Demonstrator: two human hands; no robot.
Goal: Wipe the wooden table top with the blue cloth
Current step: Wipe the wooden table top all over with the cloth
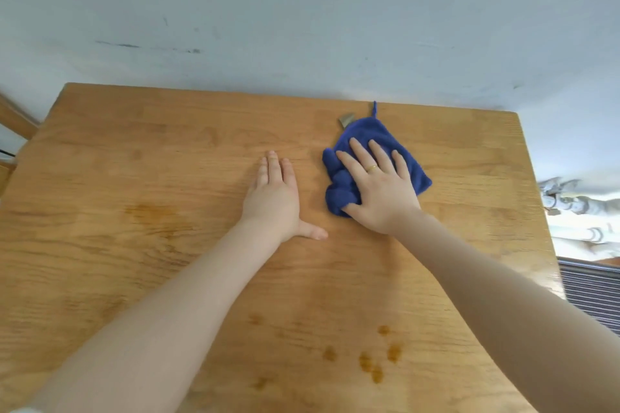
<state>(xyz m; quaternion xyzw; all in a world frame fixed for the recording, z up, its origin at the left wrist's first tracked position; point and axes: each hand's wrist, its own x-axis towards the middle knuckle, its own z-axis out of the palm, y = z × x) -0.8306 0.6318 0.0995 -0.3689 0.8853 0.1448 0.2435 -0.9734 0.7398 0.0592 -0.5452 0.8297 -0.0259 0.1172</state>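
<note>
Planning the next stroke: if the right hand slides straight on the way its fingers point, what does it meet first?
Likely the small grey tag at the cloth's far corner, then the wall. The right hand presses flat on the cloth.

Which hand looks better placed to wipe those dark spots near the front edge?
Right hand: it already presses flat on the blue cloth. The left hand rests bare on the table.

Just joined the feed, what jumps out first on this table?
The blue cloth, bunched under the flat right hand near the table's far edge, stands out against the wooden table top. The left hand rests flat beside it, and dark spots dot the near side.
</note>
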